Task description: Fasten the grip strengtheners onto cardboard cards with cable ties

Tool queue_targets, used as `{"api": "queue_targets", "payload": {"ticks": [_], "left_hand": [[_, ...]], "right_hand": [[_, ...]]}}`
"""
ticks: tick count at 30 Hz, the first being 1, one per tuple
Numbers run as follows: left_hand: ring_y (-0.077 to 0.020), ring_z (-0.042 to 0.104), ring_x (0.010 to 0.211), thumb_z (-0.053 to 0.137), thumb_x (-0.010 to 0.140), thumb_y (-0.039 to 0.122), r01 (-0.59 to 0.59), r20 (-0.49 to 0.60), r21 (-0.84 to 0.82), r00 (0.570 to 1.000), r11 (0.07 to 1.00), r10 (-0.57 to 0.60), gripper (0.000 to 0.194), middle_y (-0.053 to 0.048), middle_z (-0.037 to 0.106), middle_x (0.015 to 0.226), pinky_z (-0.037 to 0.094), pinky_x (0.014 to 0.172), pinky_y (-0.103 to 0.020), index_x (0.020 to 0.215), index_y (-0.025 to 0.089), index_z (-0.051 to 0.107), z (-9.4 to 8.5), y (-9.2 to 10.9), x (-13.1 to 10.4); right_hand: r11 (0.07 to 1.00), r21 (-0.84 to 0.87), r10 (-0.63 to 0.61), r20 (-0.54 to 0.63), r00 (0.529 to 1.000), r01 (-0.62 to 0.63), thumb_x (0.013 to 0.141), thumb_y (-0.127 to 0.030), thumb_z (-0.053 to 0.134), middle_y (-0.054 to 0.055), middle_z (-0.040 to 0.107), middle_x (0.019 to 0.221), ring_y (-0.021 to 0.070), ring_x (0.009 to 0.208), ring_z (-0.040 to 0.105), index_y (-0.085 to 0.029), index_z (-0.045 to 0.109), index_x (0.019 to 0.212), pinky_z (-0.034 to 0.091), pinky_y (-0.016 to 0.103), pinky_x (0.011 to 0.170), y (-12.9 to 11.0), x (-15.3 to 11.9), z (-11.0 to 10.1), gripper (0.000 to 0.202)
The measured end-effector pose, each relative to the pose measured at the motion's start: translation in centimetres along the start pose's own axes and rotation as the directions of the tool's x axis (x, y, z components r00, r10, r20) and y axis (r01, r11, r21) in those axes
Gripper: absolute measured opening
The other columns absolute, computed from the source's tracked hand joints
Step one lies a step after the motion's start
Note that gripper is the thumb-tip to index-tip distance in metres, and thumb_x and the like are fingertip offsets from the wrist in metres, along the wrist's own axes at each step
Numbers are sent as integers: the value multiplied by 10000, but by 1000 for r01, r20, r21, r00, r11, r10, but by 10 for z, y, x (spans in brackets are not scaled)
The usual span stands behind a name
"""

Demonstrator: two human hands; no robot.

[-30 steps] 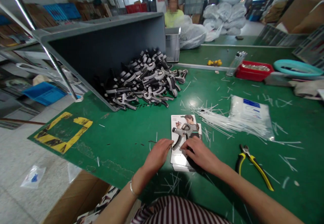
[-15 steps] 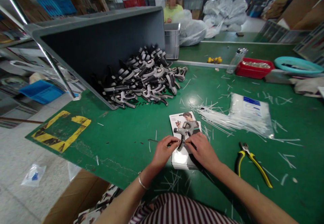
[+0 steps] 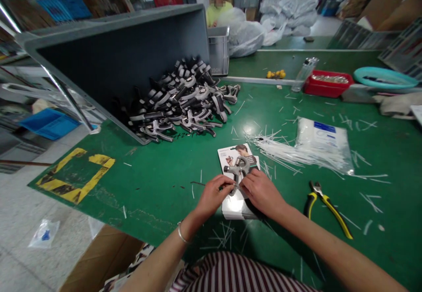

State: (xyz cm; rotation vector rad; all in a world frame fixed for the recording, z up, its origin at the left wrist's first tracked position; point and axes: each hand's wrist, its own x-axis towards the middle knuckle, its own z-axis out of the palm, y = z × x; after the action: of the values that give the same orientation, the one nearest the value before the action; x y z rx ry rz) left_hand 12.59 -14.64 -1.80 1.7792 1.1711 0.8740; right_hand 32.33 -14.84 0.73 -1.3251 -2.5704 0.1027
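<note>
A grey and black hand grip strengthener (image 3: pixel 240 164) lies on a printed cardboard card (image 3: pixel 226 156), the top one of a small stack in front of me. My left hand (image 3: pixel 212 195) pinches thumb and fingers together at the left side of its lower handle. From the other side, my right hand (image 3: pixel 262 191) has its fingers closed against the same handle and covers part of the strengthener. Whatever thin thing the fingertips pinch is too small to make out. White cable ties (image 3: pixel 280 149) spill from a clear bag (image 3: pixel 321 138) just beyond my right hand.
Yellow-and-black side cutters (image 3: pixel 325 204) lie to the right. A tipped grey crate (image 3: pixel 128 32) spills many grip strengtheners (image 3: pixel 187 98) onto the green table (image 3: pixel 148 204). A red tray (image 3: pixel 328 85) and turquoise basin (image 3: pixel 384 76) stand behind. A person (image 3: pixel 216 12) is across the table.
My right hand has moved in slightly, its fingers now closed tighter against the handle. My left hand keeps its pinch. The whole view has shifted a little.
</note>
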Motion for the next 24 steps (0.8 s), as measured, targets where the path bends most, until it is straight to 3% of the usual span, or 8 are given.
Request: {"api": "queue_targets", "payload": {"ticks": [5,13,24], "left_hand": [[-159,630,877,614,879,202,-25,35,8,999,1000,25,97,-29,688,898,471,830,-266,902,197,708,-2,0,2],[-162,643,868,629,860,225,48,39,-34,998,998,-46,101,-27,704,889,482,803,-258,884,202,725,-5,1,5],[-165,635,891,608,874,204,-50,95,12,994,999,48,108,-34,688,914,481,855,-284,899,203,713,-7,5,8]], "right_hand": [[999,48,-23,22,1000,22,957,-184,509,77,644,792,216,822,502,-157,632,814,362,335,761,0,1,-3,191],[999,48,-15,39,999,14,951,-185,515,75,638,777,216,803,499,-156,627,801,366,337,748,4,2,-4,189],[999,45,-19,11,1000,18,948,-222,546,62,631,760,221,794,503,-168,611,777,370,347,734,1,6,-4,190]]}}
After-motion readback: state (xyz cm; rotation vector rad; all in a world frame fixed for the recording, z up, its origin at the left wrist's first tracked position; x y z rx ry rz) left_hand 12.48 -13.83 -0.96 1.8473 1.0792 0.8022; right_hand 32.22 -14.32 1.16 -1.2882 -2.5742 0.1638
